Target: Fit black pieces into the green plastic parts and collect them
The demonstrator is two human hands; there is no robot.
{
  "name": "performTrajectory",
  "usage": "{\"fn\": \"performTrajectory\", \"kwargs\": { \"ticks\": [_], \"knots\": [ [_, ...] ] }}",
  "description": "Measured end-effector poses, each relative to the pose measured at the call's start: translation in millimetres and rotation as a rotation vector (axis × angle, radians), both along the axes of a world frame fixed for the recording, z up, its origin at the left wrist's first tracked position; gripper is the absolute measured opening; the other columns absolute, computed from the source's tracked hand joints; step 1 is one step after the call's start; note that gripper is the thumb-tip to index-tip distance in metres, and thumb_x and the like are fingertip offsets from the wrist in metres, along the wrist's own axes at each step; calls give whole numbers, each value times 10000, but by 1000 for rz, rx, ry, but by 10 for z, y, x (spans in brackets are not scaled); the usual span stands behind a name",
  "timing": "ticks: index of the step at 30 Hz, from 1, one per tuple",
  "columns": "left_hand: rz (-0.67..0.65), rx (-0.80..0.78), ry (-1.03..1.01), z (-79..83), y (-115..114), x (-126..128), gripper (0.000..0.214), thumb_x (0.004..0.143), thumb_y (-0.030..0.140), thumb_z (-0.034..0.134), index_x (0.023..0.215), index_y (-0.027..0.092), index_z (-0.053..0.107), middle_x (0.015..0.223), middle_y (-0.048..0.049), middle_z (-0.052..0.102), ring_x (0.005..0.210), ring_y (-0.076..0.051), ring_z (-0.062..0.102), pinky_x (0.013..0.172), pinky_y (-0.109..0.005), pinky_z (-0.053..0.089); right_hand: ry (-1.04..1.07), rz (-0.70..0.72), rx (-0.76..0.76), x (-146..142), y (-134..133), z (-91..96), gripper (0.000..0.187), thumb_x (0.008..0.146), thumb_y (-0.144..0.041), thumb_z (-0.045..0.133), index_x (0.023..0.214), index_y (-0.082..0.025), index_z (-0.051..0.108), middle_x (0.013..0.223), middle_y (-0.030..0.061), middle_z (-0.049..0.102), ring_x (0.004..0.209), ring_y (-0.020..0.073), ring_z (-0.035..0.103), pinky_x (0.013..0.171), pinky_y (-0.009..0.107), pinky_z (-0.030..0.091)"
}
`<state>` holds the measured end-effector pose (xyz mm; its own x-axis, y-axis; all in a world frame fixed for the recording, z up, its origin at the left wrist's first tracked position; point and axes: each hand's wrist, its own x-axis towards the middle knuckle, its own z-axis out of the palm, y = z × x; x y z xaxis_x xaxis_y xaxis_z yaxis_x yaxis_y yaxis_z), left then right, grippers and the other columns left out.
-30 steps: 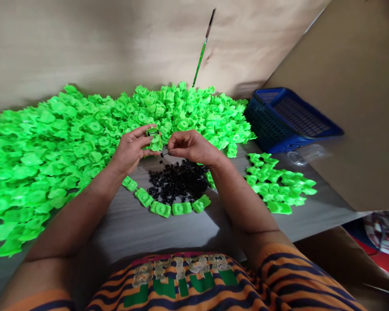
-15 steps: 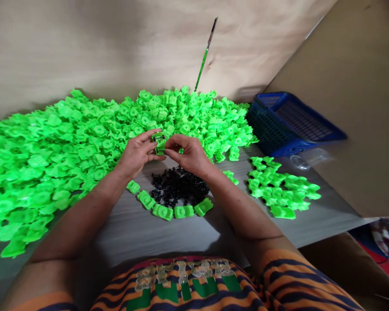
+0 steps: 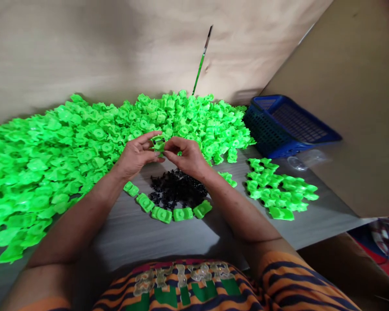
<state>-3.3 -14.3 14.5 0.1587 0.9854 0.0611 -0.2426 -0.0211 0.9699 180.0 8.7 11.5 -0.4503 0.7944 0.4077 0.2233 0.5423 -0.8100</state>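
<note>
Presumably the green plastic car-shaped shell (image 3: 159, 147) is light, stiff, best edge-held; left hand (image 3: 134, 156) pinches it, right hand (image 3: 187, 157) something hidden.

Green toy-car body (image 3: 159, 147): beyond the black axle pile (image 3: 178, 190), its near end covered by the right hand (image 3: 185, 155); any axle there is hidden.
Green car-body heap (image 3: 45, 172): left of and behind the pile, cut off leftward.
Paintbrush (image 3: 199, 70): behind the pile, lower end hidden.
Clear plastic piece (image 3: 297, 163): right of the pile, blurred.
</note>
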Motion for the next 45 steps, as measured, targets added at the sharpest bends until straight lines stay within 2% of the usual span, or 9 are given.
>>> {"fn": "performTrajectory", "kwargs": {
  "ticks": [5, 8, 16, 19, 24, 29, 35, 40, 45],
  "knots": [
    [-24, 29, 28, -17, 13, -39, 714, 628, 240, 919, 1312, 196, 719, 761, 34, 665, 750, -158, 686, 790, -372, 675, 35, 10, -8, 22, 24, -15, 106, 862, -256, 657, 805, -180, 609, 708, -27, 579, 647, 100, 470, 615, 240, 367],
    [-8, 42, 46, 2, 5, -53, 736, 640, 258, 915, 1342, 189, 704, 839, 6, 722, 792, -173, 707, 787, -374, 680, 81, 47, -42, 35, 83, -57, 196, 856, -342, 702, 798, -186, 600, 704, -28, 563, 640, 100, 459, 604, 241, 366],
    [62, 90, 70, 29, 0, -59, 726, 645, 264, 905, 1335, 165, 701, 942, -40, 763, 850, -199, 723, 762, -379, 684, 221, 165, -148, 37, 193, -121, 368, 819, -525, 775, 814, -192, 617, 755, -8, 603, 703, 125, 532, 683, 277, 451],
    [75, 109, 82, 27, 3, -56, 731, 656, 277, 895, 1350, 166, 693, 889, -23, 740, 826, -195, 722, 783, -400, 685, 188, 141, -143, 38, 173, -119, 375, 802, -518, 799, 810, -190, 616, 746, -11, 598, 692, 124, 526, 666, 272, 441],
    [82, 115, 100, 33, -4, -47, 736, 649, 295, 900, 1345, 174, 694, 915, -26, 735, 838, -185, 714, 772, -367, 675, 113, 29, -43, 21, 128, -129, 244, 855, -390, 739, 799, -193, 608, 741, -14, 572, 678, 120, 493, 647, 265, 404],
    [85, 147, 135, 43, -14, -49, 733, 667, 307, 891, 1356, 166, 683, 901, -19, 727, 817, -173, 697, 776, -372, 672, 111, 31, -23, 12, 109, -124, 202, 866, -367, 690, 810, -190, 609, 753, -4, 587, 701, 128, 514, 673, 272, 418],
    [85, 189, 170, 48, -27, -41, 707, 699, 312, 865, 1361, 151, 673, 814, 5, 690, 795, -178, 692, 781, -399, 677, 157, 51, -70, -19, 94, -122, 300, 882, -478, 686, 842, -194, 600, 764, -4, 590, 710, 130, 510, 677, 275, 415],
    [71, 185, 174, 44, -31, -31, 727, 703, 337, 872, 1374, 153, 663, 920, -39, 751, 864, -214, 724, 785, -410, 676, 258, 92, -152, -50, 91, -115, 423, 823, -586, 755, 830, -208, 564, 731, -29, 547, 690, 120, 500, 661, 267, 436],
    [65, 175, 173, 26, -25, -37, 769, 701, 359, 882, 1400, 147, 644, 983, -62, 774, 865, -214, 735, 768, -392, 680, 287, 123, -183, -63, 110, -144, 441, 832, -606, 750, 831, -212, 550, 727, -30, 544, 681, 118, 516, 637, 262, 449]
  ]
}}
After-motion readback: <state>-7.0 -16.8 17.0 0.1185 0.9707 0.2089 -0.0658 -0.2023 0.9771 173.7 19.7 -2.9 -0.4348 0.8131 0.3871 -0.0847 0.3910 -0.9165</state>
